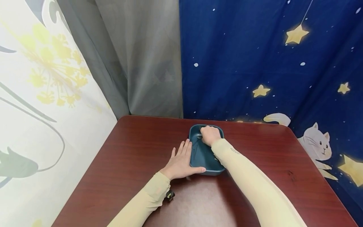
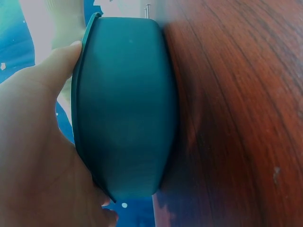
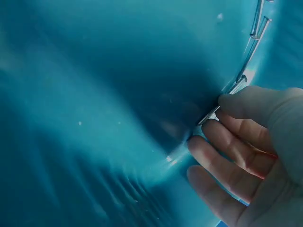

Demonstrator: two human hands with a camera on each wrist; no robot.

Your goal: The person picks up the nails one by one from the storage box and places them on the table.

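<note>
A dark teal rectangular tray (image 1: 208, 172) with raised walls sits on the table. My left hand (image 1: 180, 162) lies against its left side with straight, spread fingers, the thumb along the near rim. In the left wrist view, the thumb and palm touch the rim of the tray (image 2: 125, 94). My right hand (image 1: 210, 135) reaches inside, at the far end. There, in the right wrist view, thumb and fingertips of the right hand (image 3: 251, 137) pinch a thin silver nail (image 3: 240, 84) lying along the bottom edge. Another nail (image 3: 261, 30) lies just beyond it.
The tray stands near the far edge of the reddish-brown wooden table (image 1: 141, 142). Behind hang a grey curtain (image 1: 153, 63) and a blue one (image 1: 227, 63) with stars. Thin metal pins (image 2: 147, 10) show past the tray's end in the left wrist view.
</note>
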